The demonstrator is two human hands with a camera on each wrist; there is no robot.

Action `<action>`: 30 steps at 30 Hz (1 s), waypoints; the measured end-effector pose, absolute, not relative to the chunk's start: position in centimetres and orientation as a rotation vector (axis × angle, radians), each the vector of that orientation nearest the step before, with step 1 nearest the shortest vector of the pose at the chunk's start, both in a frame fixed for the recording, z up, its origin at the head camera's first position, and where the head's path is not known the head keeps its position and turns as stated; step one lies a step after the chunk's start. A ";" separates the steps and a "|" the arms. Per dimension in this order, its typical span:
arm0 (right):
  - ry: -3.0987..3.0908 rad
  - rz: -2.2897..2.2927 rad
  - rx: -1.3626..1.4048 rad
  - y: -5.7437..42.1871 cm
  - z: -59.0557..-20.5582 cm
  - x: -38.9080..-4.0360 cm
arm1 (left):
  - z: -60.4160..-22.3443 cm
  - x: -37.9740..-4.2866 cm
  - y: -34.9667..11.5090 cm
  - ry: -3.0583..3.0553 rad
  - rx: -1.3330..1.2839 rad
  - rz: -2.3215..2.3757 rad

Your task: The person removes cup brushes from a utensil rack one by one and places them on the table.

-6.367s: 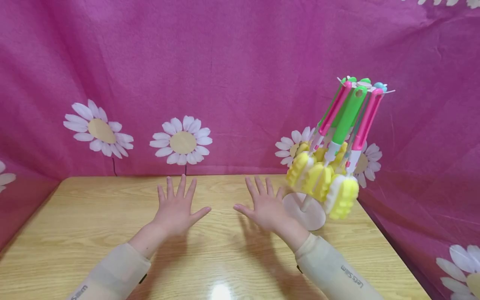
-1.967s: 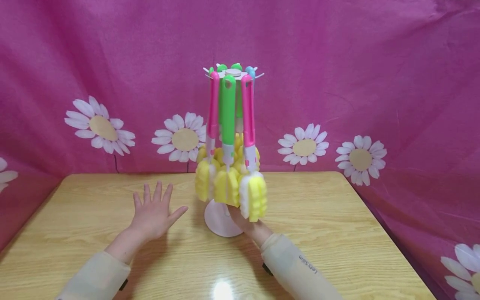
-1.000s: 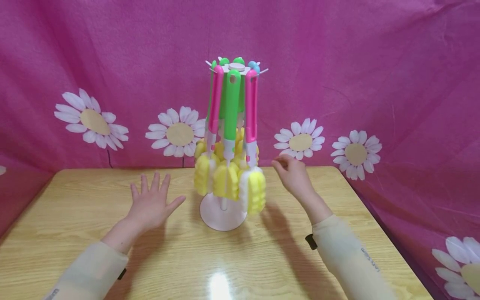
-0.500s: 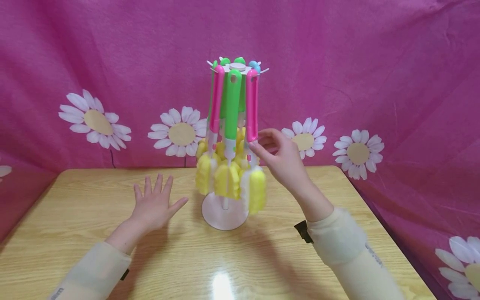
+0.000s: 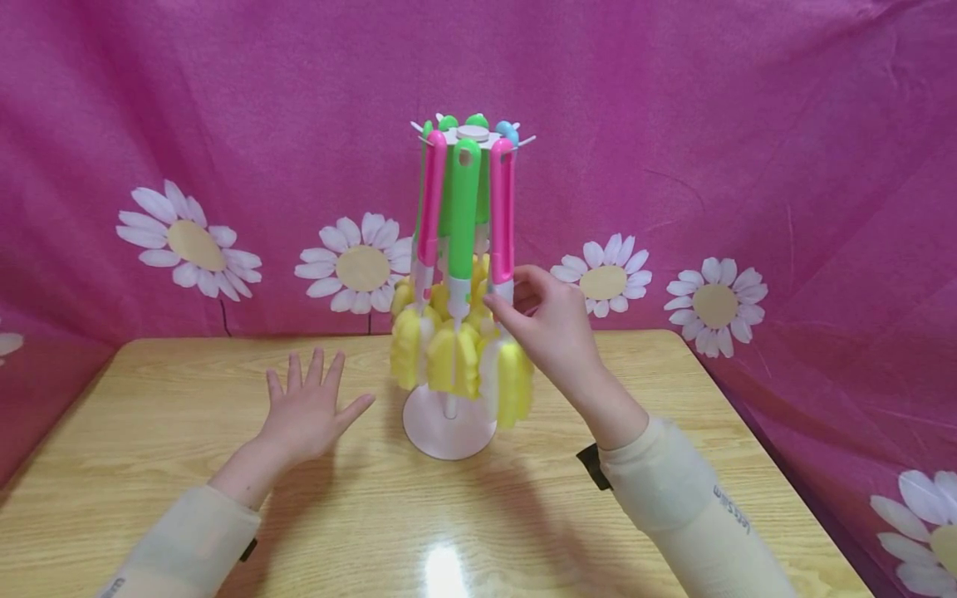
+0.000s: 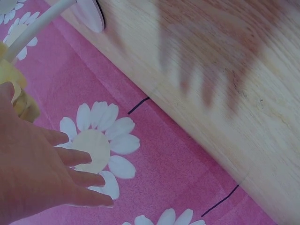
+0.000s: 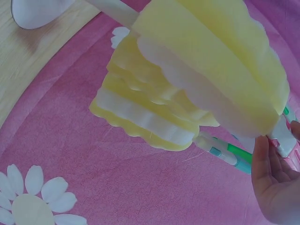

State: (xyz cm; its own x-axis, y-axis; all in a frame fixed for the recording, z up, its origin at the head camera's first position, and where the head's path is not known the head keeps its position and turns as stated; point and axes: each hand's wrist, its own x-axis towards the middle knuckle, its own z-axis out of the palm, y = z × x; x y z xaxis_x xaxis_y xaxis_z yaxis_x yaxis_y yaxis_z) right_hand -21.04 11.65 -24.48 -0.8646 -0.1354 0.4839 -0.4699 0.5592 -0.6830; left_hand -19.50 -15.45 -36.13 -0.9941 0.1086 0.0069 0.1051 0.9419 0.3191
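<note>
A white rotating-style stand [image 5: 449, 436] with a round base stands mid-table, hung with several sponge bottle brushes in pink, green and blue. My right hand [image 5: 557, 336] pinches the white neck of the front-right pink-handled bottle brush [image 5: 503, 208], thumb in front and fingers behind. That brush still hangs from its hook at the top. In the right wrist view its yellow-and-white sponge head [image 7: 215, 65] looms large, beside the fingers at its neck. To the left of the stand, my left hand [image 5: 302, 415] is held over the table with its fingers spread, holding nothing.
The other brushes hang close around the held one, among them a green-handled brush [image 5: 463, 208] and another pink one [image 5: 432, 199]. Behind the wooden table [image 5: 187, 399] hangs a magenta cloth [image 5: 314, 124] printed with daisies.
The stand went from the right side to mid-table, my right hand at its post. That hand then let go, rose and took the pink brush's neck. The left hand shifted slightly left.
</note>
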 end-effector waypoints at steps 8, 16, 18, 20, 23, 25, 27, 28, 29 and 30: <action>-2.412 1.221 0.494 11.7 -24.4 -21.0 | -36.2 -19.6 -15.5 3.104 0.172 0.492; -2.348 1.233 0.503 11.8 -24.1 -20.9 | -36.2 -19.5 -15.5 3.100 0.172 0.500; -2.334 1.236 0.505 11.9 -23.9 -20.8 | -36.1 -19.5 -15.4 3.096 0.169 0.503; -2.332 1.238 0.504 11.9 -23.7 -20.7 | -36.0 -19.5 -15.4 3.092 0.166 0.503; -2.339 1.253 0.499 12.0 -23.7 -20.6 | -36.0 -19.5 -15.4 3.089 0.163 0.501; -2.343 1.263 0.492 12.1 -23.8 -20.5 | -36.0 -19.5 -15.3 3.088 0.163 0.502; -2.342 1.267 0.485 12.4 -23.9 -20.3 | -36.1 -19.5 -15.3 3.089 0.163 0.503; -2.341 1.266 0.480 12.5 -23.9 -20.2 | -36.1 -19.5 -15.3 3.090 0.163 0.502; -2.339 1.262 0.477 12.7 -24.0 -20.1 | -36.1 -19.5 -15.3 3.091 0.162 0.505; -2.338 1.257 0.474 12.8 -24.1 -20.0 | -36.1 -19.5 -15.3 3.091 0.163 0.507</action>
